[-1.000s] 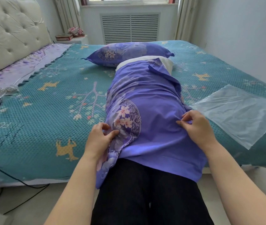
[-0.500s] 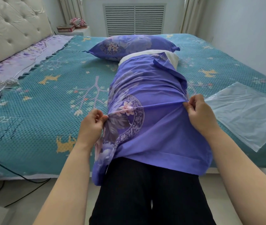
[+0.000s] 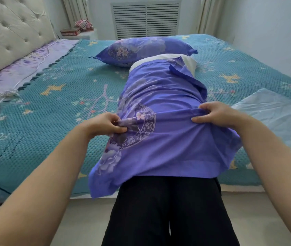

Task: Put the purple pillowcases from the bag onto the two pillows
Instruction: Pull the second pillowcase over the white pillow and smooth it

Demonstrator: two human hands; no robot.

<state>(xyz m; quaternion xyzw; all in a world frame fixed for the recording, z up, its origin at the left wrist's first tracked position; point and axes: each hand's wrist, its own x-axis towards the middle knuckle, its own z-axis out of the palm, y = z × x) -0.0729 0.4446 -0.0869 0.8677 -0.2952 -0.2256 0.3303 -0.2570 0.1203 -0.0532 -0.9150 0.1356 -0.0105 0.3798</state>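
Observation:
A purple flowered pillowcase [image 3: 160,96] covers most of a white pillow [image 3: 189,63] lying lengthwise on the bed, with the pillow's far end still bare. My left hand [image 3: 104,124] pinches the case's left side. On the right side, my right hand [image 3: 217,113] grips a bunched fold. The case's loose near end hangs over the bed edge against my legs. Behind it, a second pillow [image 3: 144,49] lies crosswise in its own purple case. A clear plastic bag [image 3: 276,118] lies flat on the bed at the right.
The bed has a teal patterned cover [image 3: 52,103] and a tufted headboard [image 3: 11,32] at the left. A radiator grille [image 3: 146,20] is on the far wall, with small items on a ledge [image 3: 81,29] beside it. A white wall runs along the right.
Both hands have moved farther up the pillowcase and bunched its fabric, drawing it along the pillow. The view has shifted closer over the bed.

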